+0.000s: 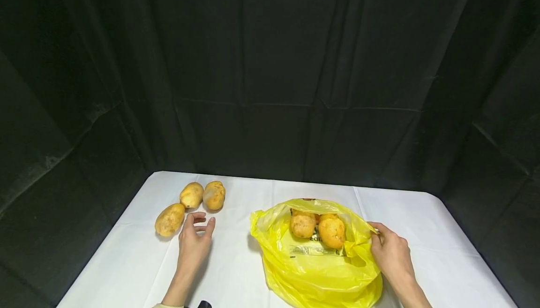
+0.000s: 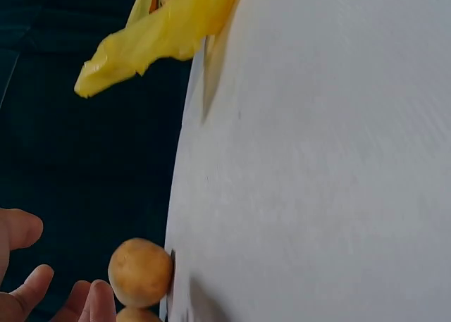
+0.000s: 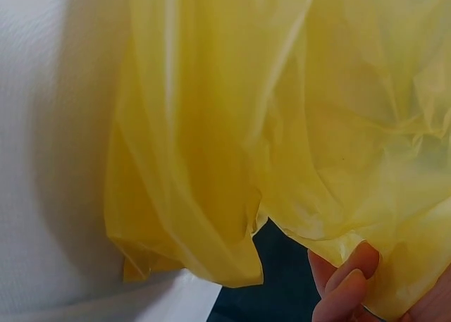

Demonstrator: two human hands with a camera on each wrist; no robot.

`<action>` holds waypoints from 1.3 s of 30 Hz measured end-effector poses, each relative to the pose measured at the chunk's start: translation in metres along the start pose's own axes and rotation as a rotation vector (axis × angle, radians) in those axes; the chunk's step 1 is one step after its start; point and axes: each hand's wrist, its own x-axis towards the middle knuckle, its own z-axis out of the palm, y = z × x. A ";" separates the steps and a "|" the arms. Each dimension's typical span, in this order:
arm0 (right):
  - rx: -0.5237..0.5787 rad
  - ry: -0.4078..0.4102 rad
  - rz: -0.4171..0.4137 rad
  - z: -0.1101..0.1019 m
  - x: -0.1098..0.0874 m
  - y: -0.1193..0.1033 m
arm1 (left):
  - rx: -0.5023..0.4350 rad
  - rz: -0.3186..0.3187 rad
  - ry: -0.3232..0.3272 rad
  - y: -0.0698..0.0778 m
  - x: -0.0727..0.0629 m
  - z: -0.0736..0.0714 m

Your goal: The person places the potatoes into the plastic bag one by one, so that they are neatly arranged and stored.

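Note:
A yellow plastic bag (image 1: 320, 275) lies on the table with its mouth spread wide. Inside it sit a potato (image 1: 302, 225) on the left and another potato (image 1: 332, 231) on the right, with an orange bit showing between them. My right hand (image 1: 392, 254) pinches the bag's right rim between thumb and fingers, also seen in the right wrist view. My left hand (image 1: 196, 242) is held over the table, fingers loosely bent, nothing in its grasp. Close beyond it are three potatoes: one at the left (image 1: 170, 220), one in the middle (image 1: 191, 195) and one at the right (image 1: 213, 195).
A white cloth covers the table (image 1: 236, 251), whose far corners are rounded. Black curtains (image 1: 270, 73) hang behind it and on both sides. A small black object (image 1: 204, 304) shows at the bottom edge beside the left wrist.

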 end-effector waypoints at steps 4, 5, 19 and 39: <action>0.003 0.004 -0.006 0.000 0.000 0.000 | 0.026 -0.041 0.016 -0.006 0.002 -0.007; 0.004 0.003 -0.006 0.000 0.000 -0.001 | 0.032 -0.055 0.021 -0.007 0.002 -0.009; 0.003 0.002 0.000 0.001 -0.001 -0.001 | 0.159 -0.248 -0.004 -0.020 -0.002 -0.037; 0.013 0.013 -0.006 0.003 0.000 0.001 | 0.227 -0.373 0.111 -0.035 0.000 -0.058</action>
